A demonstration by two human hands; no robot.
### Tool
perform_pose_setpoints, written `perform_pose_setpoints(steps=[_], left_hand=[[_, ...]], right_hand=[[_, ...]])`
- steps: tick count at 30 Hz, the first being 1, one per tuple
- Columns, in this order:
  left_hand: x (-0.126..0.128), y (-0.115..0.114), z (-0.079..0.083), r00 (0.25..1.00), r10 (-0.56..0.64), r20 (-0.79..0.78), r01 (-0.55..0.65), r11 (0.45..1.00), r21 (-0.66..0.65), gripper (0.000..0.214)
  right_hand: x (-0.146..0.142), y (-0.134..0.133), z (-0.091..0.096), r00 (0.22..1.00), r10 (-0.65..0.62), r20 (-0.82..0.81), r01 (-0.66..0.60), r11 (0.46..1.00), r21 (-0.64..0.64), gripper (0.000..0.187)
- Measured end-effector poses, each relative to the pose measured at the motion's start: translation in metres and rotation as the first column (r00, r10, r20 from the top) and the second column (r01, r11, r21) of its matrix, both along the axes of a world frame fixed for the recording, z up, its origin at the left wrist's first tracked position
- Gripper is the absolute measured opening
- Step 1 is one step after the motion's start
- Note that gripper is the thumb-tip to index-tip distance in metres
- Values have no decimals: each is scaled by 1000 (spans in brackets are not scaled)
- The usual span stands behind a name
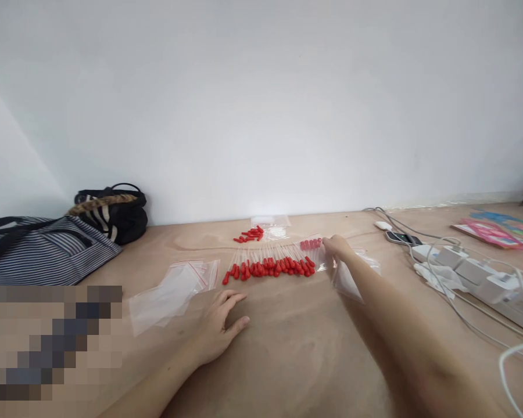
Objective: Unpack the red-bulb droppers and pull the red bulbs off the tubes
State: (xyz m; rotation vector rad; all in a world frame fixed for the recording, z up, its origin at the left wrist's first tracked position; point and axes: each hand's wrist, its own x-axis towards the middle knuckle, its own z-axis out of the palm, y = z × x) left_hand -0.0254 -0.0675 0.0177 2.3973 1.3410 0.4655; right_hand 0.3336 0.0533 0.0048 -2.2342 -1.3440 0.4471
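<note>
My left hand rests on the table, fingers apart and nothing in them. Just beyond it lies a row of droppers with red rubber bulbs toward me and thin clear tubes pointing away. At the row's right end, my right hand pinches the edge of a small clear plastic bag. Several red bulbs show through that bag. A pile of empty zip bags lies left of the row. More clear bags lie under my right forearm. My right fingertips are small and partly hidden.
Behind the row, more red-bulbed droppers lie by a clear bag near the wall. At right are a power strip with white chargers, loose cables, a phone and colourful packets. A striped bag and black bag stand left.
</note>
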Motion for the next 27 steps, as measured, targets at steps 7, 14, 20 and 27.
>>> perform_pose_setpoints(steps=[7,14,20,27], left_hand=[[-1,1,-3,1000,-22,18,21,999,43,35],[0,1,2,999,-7,47,5,999,33,35],[14,-3,-3,943,-20,332,54,994,-94,35],[25,-4,-14,819,165,549,112,893,-436,50]], right_hand=[[-1,-7,8,971,-5,-239,24,997,76,32],[9,-32,32,897,44,-440,126,928,349,21],[-38,-80,35,696,302,-651,52,883,465,16],[-134,-148,-2,266,445,-855,-302,881,365,46]])
